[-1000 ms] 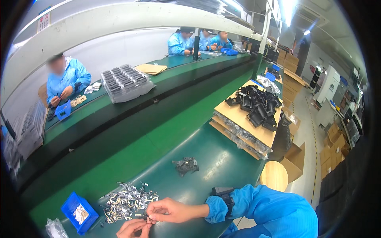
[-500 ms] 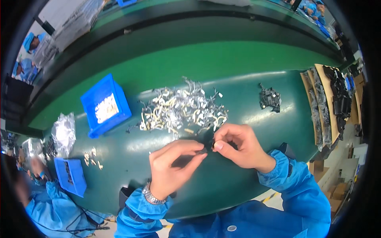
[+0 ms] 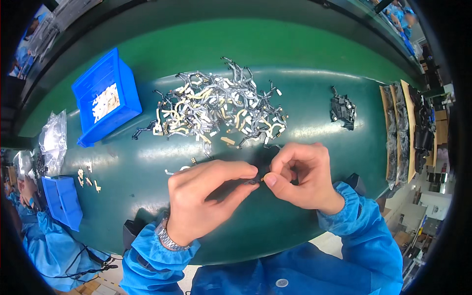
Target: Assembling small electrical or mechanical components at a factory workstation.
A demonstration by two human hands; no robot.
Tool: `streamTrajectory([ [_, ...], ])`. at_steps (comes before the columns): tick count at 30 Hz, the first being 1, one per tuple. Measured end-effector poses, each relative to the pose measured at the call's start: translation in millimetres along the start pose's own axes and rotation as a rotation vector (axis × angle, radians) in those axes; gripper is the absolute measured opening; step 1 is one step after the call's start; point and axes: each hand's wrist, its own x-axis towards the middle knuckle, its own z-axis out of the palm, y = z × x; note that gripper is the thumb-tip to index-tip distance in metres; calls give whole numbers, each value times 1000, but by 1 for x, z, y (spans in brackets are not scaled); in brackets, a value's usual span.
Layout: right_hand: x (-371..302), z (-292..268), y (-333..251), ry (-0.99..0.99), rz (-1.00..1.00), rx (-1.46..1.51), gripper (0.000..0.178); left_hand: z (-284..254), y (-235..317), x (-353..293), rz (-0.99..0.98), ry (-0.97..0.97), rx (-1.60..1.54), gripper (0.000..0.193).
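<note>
A glossy dark green bench point(image 3: 147, 196) reflects overhead light in pale streaks. A lighter green conveyor strip point(image 3: 236, 44) runs beyond it.

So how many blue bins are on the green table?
2. One blue bin with pale pieces sits upper left, beside the pile of parts. A second blue bin sits at the left edge; others may be out of view.

Both forearms enter from the lower edge, in blue sleeves with elastic cuffs. Left hand point(image 3: 209, 196): back toward the camera, fingers extended to the right, thumb and forefinger tips pinched together. Wristwatch point(image 3: 167, 239) on the left wrist. Right hand point(image 3: 301, 174): fingers curled inward, thumb tip pressed against the forefinger. Fingertips of both hands meet at the centre.
</note>
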Motion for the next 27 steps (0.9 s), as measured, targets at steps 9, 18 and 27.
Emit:
streamTrajectory([
  [9,-1,1,2,4,7,27,15,2,1,1,-186,-28,-186,33],
  [18,-1,2,5,-29,0,81,15,2,-5,-3,-368,-99,-501,39],
  [27,-1,0,8,-37,-36,56,20,1,-3,0,-390,-112,-493,38],
])
